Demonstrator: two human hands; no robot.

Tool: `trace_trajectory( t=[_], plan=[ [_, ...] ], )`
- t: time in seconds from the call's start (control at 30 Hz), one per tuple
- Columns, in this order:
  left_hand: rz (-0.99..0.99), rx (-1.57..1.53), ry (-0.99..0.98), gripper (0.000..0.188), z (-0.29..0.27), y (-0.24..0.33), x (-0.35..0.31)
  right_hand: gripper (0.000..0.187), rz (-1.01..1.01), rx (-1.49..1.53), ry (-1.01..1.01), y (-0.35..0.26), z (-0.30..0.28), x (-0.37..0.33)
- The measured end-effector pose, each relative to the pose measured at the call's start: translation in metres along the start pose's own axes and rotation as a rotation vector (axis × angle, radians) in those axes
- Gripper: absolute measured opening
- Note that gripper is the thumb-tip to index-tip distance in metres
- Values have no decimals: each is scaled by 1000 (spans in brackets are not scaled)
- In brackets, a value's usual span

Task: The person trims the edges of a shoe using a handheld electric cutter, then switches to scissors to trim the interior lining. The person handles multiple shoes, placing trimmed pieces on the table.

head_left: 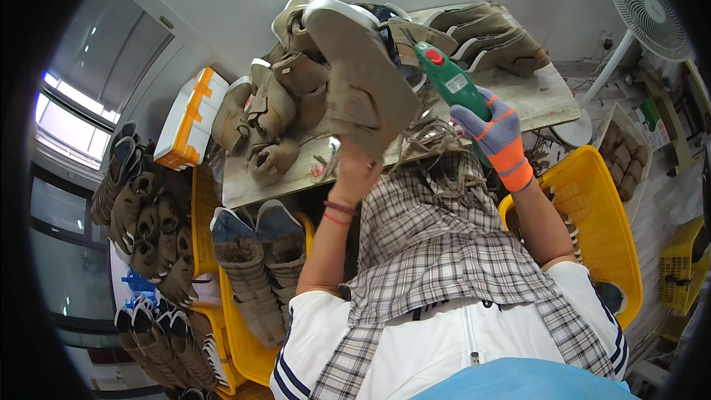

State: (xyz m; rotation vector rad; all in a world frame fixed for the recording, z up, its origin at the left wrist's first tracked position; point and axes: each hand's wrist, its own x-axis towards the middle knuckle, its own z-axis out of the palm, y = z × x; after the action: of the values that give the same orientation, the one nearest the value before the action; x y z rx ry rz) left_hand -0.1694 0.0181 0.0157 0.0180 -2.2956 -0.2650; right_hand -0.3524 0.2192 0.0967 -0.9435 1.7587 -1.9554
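Observation:
My bare left hand (355, 175) grips the lower end of a brown boot upper (363, 78) and holds it up above the bench. The upper has a pale edge at its far end. My right hand (495, 137), in a grey and orange glove, is wrapped round a green hand-held power tool (453, 83) with a red button. The tool's narrow tip is just right of the boot upper; whether they touch I cannot tell. Brown fabric scraps (437, 137) lie on the bench's near edge, and more rest on my checked apron (437, 252).
Brown boot uppers (270, 107) crowd the left of the worn workbench (559, 96), with a row of others (492, 37) at its far right. Yellow baskets (626, 252) flank me. A white fan (652, 11) stands right; an orange-strapped white box (194, 118) is left.

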Motion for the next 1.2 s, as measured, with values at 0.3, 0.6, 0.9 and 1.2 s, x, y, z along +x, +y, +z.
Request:
trace_trajectory(
  t=[0.3, 0.6, 0.9, 1.2],
  plan=[
    [-194, 553, 507, 43, -52, -106, 161, 34, 89, -48, 176, 28, -48, 0],
    [-637, -164, 544, 33, 60, -128, 115, 29, 166, -144, 281, 66, -88, 4],
    [-196, -496, 719, 18, 18, -114, 235, 33, 232, -109, 287, 81, -90, 8],
    [-697, -678, 900, 20, 113, -212, 229, 33, 233, -99, 298, 78, -85, 2]
  ],
)
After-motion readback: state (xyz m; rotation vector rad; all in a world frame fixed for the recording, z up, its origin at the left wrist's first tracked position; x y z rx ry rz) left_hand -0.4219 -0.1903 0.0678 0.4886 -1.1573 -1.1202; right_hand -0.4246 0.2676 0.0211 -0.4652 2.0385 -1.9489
